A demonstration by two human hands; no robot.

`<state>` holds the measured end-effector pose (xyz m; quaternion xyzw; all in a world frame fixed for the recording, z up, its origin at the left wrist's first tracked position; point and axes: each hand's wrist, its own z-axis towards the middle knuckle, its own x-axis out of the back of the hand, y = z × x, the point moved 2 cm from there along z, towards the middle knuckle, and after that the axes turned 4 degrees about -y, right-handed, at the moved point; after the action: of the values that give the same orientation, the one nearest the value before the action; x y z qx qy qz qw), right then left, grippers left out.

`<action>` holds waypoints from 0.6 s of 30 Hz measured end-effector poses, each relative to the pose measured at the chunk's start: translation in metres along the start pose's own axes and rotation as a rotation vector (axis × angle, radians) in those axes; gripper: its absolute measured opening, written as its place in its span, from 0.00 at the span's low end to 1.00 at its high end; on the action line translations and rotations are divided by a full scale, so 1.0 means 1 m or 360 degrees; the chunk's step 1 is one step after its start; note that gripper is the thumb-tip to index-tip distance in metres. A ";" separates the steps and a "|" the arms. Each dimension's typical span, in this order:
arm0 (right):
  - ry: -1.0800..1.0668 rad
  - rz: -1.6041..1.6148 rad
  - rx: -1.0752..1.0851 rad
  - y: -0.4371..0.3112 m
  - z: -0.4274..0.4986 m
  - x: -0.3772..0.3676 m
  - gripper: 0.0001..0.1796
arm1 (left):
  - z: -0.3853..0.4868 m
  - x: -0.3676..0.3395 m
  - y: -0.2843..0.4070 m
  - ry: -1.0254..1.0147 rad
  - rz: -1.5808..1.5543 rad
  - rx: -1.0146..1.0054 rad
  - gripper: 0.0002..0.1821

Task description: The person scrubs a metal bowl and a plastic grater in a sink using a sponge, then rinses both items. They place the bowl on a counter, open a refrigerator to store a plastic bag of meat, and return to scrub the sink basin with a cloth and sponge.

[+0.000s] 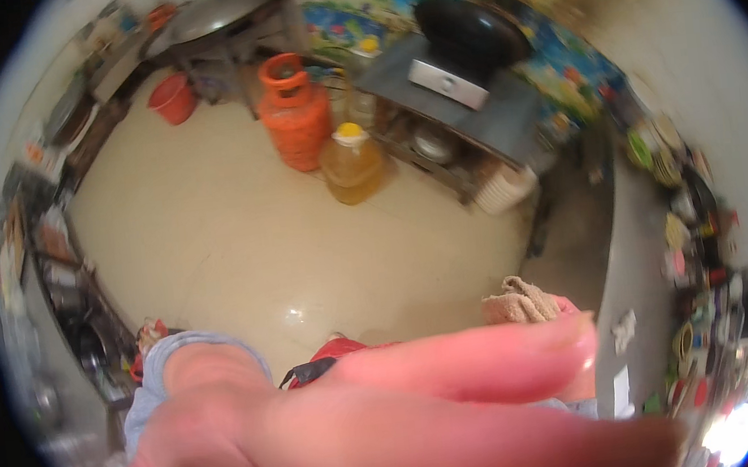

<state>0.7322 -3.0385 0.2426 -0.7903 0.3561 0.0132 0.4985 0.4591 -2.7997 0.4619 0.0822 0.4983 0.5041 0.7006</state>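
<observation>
My left hand [337,412] looms large and blurred just in front of the camera, its arm coming out of a pale blue sleeve [205,337]. Two digits stretch to the right with a gap between them, and no object shows in that hand. Partly hidden behind it, my right hand [565,306] grips a crumpled beige cloth [521,300] low at the right. Red clothing [351,348] with a dark strap [313,372] shows behind my left hand.
An orange gas cylinder [297,119] and a yellow-capped oil jug [354,171] stand on the tiled floor [225,234]. Beyond them, a black wok [473,38] sits on a stove on a low table [392,73]. A grey counter [637,228] runs along the right; a red bucket [172,99] stands far left.
</observation>
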 end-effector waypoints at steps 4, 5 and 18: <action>-0.0385 -0.0267 0.0027 -0.024 0.095 -0.102 0.19 | -0.029 0.049 0.082 0.0287 0.0169 -0.0228 0.25; -0.0463 -0.0331 0.0005 -0.030 0.118 -0.123 0.20 | -0.032 0.063 0.097 0.0291 0.0207 -0.0287 0.23; -0.0840 -0.0600 0.0078 -0.095 0.454 -0.389 0.24 | -0.016 0.391 0.194 0.0805 0.1458 -0.0225 0.26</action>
<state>0.6486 -2.4393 0.2341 -0.7993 0.0622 0.1165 0.5863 0.3235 -2.4047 0.3339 0.1197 0.5296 0.7951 0.2701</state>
